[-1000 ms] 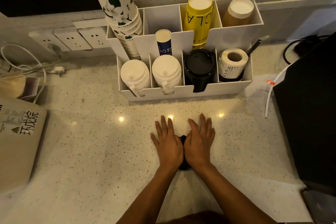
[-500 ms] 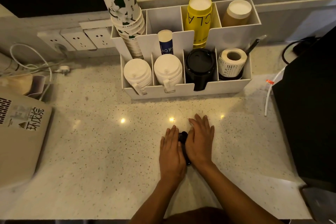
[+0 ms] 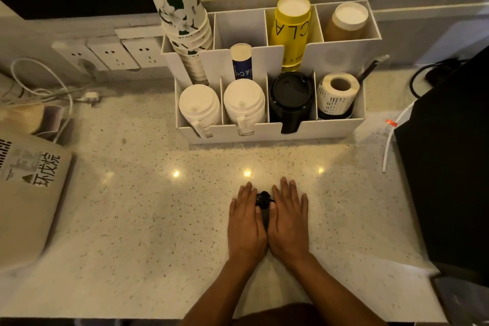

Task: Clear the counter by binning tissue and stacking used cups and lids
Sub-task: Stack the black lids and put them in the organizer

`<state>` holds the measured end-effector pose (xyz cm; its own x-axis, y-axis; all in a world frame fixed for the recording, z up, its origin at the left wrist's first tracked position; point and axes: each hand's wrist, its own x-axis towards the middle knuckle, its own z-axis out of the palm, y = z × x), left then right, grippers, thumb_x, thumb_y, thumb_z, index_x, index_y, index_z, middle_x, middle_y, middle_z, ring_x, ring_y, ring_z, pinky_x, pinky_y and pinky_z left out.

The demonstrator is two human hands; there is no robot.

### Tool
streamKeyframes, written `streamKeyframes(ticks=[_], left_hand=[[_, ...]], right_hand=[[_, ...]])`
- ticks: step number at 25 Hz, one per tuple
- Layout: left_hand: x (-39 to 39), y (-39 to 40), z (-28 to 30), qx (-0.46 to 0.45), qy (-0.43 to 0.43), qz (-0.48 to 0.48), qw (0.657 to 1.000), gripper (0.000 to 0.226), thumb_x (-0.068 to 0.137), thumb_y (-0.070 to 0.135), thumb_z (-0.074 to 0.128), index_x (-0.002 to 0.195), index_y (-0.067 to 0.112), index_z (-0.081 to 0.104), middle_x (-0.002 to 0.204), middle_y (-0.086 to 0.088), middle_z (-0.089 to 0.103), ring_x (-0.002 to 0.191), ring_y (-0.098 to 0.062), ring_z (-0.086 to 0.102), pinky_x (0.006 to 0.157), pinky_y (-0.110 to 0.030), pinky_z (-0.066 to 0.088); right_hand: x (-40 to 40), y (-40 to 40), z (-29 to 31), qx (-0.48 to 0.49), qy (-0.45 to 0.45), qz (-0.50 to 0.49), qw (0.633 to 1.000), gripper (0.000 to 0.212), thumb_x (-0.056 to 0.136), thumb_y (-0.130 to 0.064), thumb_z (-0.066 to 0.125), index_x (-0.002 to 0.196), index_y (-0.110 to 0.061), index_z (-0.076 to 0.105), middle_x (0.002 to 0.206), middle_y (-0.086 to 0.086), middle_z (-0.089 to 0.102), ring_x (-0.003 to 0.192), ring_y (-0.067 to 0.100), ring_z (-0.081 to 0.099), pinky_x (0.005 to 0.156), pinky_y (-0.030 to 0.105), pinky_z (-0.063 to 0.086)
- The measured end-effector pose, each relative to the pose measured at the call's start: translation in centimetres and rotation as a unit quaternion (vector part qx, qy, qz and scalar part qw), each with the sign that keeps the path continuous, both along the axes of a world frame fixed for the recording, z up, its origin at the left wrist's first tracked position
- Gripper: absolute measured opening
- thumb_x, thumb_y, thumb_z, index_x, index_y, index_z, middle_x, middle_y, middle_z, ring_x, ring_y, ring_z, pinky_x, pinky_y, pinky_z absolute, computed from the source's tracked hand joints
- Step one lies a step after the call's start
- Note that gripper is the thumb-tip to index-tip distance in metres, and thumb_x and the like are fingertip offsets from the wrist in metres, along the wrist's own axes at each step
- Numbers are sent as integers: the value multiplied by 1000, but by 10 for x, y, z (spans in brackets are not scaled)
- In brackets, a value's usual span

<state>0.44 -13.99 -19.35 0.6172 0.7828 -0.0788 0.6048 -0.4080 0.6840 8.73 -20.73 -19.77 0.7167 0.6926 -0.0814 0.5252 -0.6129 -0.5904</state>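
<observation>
**Hands level again beside the small black object**

Since half a second ago the left hand (image 3: 247, 222) has slid forward, so both hands lie side by side again, palms down on the speckled surface (image 3: 137, 219). The right hand (image 3: 289, 222) mirrors it. Fingers of both are straight and flat, gripping nothing; the thumbs touch a small black object (image 3: 263, 204) wedged between them, too hidden to identify. Beyond the hands, well apart, stands the white organizer (image 3: 270, 132): white lids (image 3: 199, 107) in its two front left compartments, black lids (image 3: 289, 98) next, a label roll (image 3: 337, 94) at right. Stacked floral cups (image 3: 182, 16) lean from its back left compartment.
</observation>
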Motion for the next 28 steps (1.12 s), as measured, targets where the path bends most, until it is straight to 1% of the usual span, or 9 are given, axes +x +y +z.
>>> streamKeyframes(ticks=[3, 6, 9, 11, 13, 15, 18, 20, 28], left_hand=[[-2, 0, 8, -36, 6, -5, 999, 53, 105, 34, 24, 155, 19, 28, 164, 8, 16, 151, 2, 5, 126, -33, 7], [-13, 2, 15, -53, 52, 47, 996, 61, 104, 47, 28, 157, 17, 26, 168, 2, 6, 154, -12, 4, 123, -32, 5], [-18, 2, 26, -54, 79, 36, 995, 49, 106, 41, 35, 151, 20, 40, 168, -2, 10, 154, -18, 5, 123, -34, 6], [-16, 0, 40, -89, 47, 47, 994, 39, 106, 35, 41, 143, 25, 47, 164, -4, 24, 151, -20, 20, 121, -31, 17], [-12, -2, 59, -157, -24, 84, 984, 25, 104, 31, 48, 128, 38, 51, 143, 4, 52, 134, -17, 48, 107, -21, 39], [-9, -5, 80, -237, -89, 114, 961, 22, 103, 32, 52, 119, 48, 52, 123, 17, 62, 114, -8, 62, 84, -12, 52], [-11, -3, 108, -305, -127, 133, 934, 27, 100, 32, 58, 117, 52, 56, 117, 20, 64, 102, 8, 64, 72, -7, 51], [-13, -1, 122, -335, -142, 118, 924, 33, 97, 31, 63, 121, 54, 56, 114, 20, 65, 98, 14, 63, 67, -3, 49], [-9, 1, 172, -396, -212, 82, 890, 42, 74, 46, 75, 112, 32, 69, 108, 8, 76, 102, -10, 72, 81, -26, 59]], right_hand=[[1, -1, -2, 7, -1, -1, 1000, 64, 103, -46, 5, 152, -16, 35, 165, 1, 16, 153, 13, 1, 124, 47, 2], [2, -3, -4, 38, 1, -7, 999, 56, 104, -38, 16, 142, -18, 51, 163, 1, 25, 153, 13, 7, 124, 48, 5], [2, -4, 0, 79, 28, -36, 996, 50, 102, -34, 22, 129, -19, 61, 159, 1, 36, 151, 17, 16, 123, 50, 10], [1, -3, 7, 100, 67, -61, 991, 49, 102, -36, 24, 126, -19, 62, 155, 0, 41, 150, 16, 16, 122, 51, 17], [0, -4, 19, 131, 129, -91, 979, 50, 101, -41, 24, 127, -21, 61, 150, -2, 46, 148, 11, 20, 119, 48, 28], [1, -6, 37, 168, 189, -108, 962, 46, 101, -46, 29, 130, -28, 60, 139, -5, 54, 136, 7, 41, 110, 40, 44], [9, -8, 72, 192, 272, -99, 938, 39, 96, -62, 37, 124, -43, 58, 113, -17, 66, 107, 7, 64, 86, 21, 56], [14, -7, 92, 177, 303, -114, 930, 42, 87, -69, 36, 107, -43, 63, 102, -15, 69, 97, 11, 68, 78, 20, 57], [19, 3, 154, 242, 241, -120, 932, 49, 87, -64, 36, 92, -29, 70, 82, -10, 73, 81, 5, 70, 66, 17, 57]])
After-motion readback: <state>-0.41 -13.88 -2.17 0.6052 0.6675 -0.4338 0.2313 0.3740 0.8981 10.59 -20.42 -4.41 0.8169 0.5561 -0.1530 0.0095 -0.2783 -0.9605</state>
